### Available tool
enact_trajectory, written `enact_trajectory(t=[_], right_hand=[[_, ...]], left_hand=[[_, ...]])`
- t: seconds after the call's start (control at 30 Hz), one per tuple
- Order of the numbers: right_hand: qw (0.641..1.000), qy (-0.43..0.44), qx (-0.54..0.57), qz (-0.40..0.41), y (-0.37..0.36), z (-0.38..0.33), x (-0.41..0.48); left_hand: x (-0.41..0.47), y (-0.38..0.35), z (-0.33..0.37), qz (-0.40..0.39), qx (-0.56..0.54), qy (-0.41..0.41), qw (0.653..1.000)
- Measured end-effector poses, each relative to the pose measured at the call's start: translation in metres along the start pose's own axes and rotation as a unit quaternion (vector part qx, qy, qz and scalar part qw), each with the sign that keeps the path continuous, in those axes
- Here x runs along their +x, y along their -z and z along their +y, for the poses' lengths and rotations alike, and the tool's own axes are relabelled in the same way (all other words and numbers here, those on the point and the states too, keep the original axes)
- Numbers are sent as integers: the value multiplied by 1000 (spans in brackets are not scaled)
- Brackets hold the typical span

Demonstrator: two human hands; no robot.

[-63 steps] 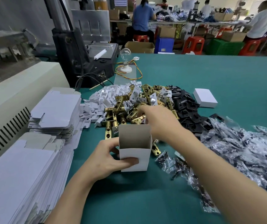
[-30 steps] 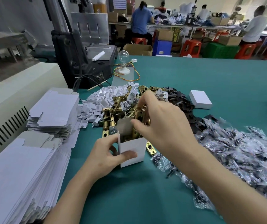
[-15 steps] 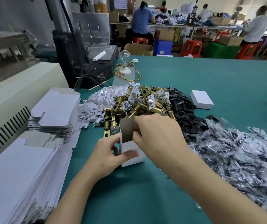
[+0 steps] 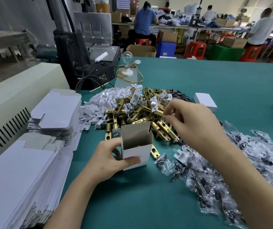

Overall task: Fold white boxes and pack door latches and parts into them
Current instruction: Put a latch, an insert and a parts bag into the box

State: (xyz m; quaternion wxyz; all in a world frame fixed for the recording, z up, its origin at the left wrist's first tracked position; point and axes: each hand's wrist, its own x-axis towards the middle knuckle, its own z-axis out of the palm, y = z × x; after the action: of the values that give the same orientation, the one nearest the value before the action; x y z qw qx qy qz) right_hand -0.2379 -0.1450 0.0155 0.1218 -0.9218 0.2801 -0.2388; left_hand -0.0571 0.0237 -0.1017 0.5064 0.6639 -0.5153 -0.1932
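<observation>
Your right hand (image 4: 193, 123) has left the mouth of the white box (image 4: 137, 152), where it was half a second ago, and now hangs over the right edge of the pile of brass door latches (image 4: 137, 111). Its fingertips are drawn together. They may be pinching something thin, but that spot is blurred, so I cannot tell whether they hold a part.

Your left hand (image 4: 106, 159) grips the box. The thumb lies across the front face and the fingers are curled round the left wall. That grip probably keeps the light carton upright and its opening square while you feed it one-handed. You have set it just in front of the latch pile, so each reach is short.

The box stands on the green table (image 4: 215, 76) with its top flaps up and its grey inner board showing. Only a dark edge is visible low inside, so I cannot say what it holds.

White plastic pieces (image 4: 104, 101) lie left of the latches and black plates (image 4: 180, 96) lie behind your right hand. Bagged screws (image 4: 231, 162) spread out under your right forearm. Flat box blanks (image 4: 56, 109) are stacked at your left, and one closed white box (image 4: 205, 100) sits apart beyond the pile.
</observation>
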Motion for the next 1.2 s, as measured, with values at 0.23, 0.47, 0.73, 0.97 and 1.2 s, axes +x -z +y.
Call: enact_trajectory(t=[0.23, 0.47, 0.73, 0.97, 1.2], right_hand=[[979, -17, -64, -193, -33, 15, -18], [957, 34, 101, -270, -42, 17, -14], [916, 47, 340, -209, -73, 2, -14], [909, 53, 393, -131, -95, 6, -22], [899, 71, 418, -114, -97, 12, -30]], left_hand=[[0, 0, 0, -4, -2, 15, 1000], [1, 1, -2, 3, -27, 42, 999], [2, 6, -3, 114, -153, 53, 980], [18, 34, -27, 308, 203, 161, 916], [56, 52, -36, 127, 375, 290, 872]])
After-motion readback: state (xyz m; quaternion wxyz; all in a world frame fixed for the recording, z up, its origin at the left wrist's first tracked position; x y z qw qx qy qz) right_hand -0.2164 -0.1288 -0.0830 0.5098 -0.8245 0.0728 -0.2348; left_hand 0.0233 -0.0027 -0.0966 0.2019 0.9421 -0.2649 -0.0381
